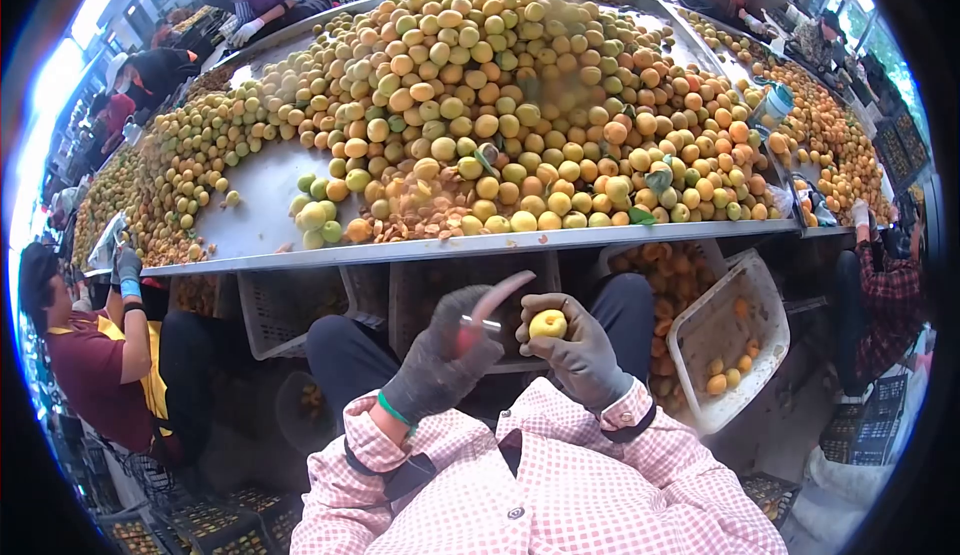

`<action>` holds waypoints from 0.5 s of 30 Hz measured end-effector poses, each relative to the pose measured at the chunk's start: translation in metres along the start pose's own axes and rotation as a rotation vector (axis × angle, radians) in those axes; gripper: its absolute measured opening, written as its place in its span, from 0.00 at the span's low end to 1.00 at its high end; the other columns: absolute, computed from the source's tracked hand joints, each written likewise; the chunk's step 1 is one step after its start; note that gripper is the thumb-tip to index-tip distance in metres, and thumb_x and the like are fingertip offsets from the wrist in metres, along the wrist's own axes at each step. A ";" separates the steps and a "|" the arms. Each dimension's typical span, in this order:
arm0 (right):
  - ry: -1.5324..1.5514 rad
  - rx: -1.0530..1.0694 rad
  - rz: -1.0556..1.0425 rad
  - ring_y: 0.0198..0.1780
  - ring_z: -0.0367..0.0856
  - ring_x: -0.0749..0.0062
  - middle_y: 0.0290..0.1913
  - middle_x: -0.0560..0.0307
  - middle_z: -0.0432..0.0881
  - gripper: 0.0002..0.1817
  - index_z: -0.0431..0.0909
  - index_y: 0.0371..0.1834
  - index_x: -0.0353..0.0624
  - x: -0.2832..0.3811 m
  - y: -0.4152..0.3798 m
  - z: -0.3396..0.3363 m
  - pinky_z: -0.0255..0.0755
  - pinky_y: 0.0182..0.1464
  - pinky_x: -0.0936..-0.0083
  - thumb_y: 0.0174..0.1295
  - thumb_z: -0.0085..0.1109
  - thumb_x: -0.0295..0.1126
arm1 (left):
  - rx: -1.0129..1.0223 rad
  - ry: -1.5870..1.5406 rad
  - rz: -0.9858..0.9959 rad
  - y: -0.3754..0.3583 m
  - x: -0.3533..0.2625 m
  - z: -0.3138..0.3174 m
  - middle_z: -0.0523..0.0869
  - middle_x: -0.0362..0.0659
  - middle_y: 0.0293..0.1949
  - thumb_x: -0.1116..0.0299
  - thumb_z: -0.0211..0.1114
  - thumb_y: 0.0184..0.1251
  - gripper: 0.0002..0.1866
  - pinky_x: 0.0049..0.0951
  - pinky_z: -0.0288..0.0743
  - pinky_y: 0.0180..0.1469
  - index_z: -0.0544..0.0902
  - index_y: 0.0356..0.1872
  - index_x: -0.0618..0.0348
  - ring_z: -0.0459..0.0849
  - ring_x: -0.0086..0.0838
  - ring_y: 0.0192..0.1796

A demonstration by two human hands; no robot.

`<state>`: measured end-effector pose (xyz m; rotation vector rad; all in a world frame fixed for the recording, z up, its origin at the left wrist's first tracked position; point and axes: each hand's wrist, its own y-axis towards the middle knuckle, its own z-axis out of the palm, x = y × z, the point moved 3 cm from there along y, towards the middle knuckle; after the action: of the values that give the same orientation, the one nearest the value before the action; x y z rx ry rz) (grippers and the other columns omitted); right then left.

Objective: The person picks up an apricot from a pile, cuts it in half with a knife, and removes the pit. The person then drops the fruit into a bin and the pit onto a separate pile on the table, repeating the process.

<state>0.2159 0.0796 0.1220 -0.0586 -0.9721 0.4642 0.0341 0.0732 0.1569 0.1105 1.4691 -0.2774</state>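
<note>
My gloved left hand is closed around the red handle of a knife. The blade slants up and to the right, with its tip near the table edge. In my gloved right hand, a yellow apricot is pinched between thumb and fingers, its upper side turned toward me. Blade and fruit are a short way apart, both above my lap. Beyond them, a big heap of apricots covers much of the metal table. Halved pieces lie at the heap's near side.
Under the table edge stand crates, including a white crate. A tilted white crate at right holds a few apricots, beside another filled with orange pieces. Co-workers sit on both sides, one in a maroon shirt. A turquoise cup stands at right.
</note>
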 end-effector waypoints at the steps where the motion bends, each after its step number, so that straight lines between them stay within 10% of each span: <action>1: 0.027 0.062 -0.045 0.52 0.78 0.70 0.49 0.55 0.75 0.22 0.67 0.54 0.40 -0.001 0.000 -0.002 0.74 0.56 0.74 0.57 0.62 0.19 | 0.028 0.245 0.123 -0.003 -0.005 0.002 0.79 0.39 0.32 0.73 0.66 0.61 0.23 0.22 0.74 0.34 0.69 0.57 0.54 0.78 0.22 0.29; 7: 0.057 0.199 -0.217 0.54 0.76 0.71 0.50 0.55 0.75 0.22 0.67 0.51 0.42 0.012 -0.006 0.019 0.69 0.62 0.72 0.55 0.65 0.19 | -0.009 0.810 0.317 -0.020 0.013 0.006 0.85 0.50 0.38 0.69 0.69 0.57 0.17 0.34 0.78 0.35 0.78 0.48 0.56 0.85 0.47 0.36; 15: 0.058 0.254 -0.232 0.54 0.78 0.67 0.49 0.54 0.75 0.23 0.66 0.52 0.42 0.007 -0.009 0.028 0.61 0.69 0.60 0.54 0.65 0.18 | 0.029 0.921 0.267 -0.025 0.008 0.003 0.85 0.51 0.37 0.70 0.67 0.53 0.21 0.40 0.78 0.34 0.79 0.51 0.53 0.84 0.47 0.35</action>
<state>0.1998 0.0697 0.1463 0.2662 -0.8447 0.3670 0.0313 0.0473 0.1521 0.5040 2.3320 -0.0129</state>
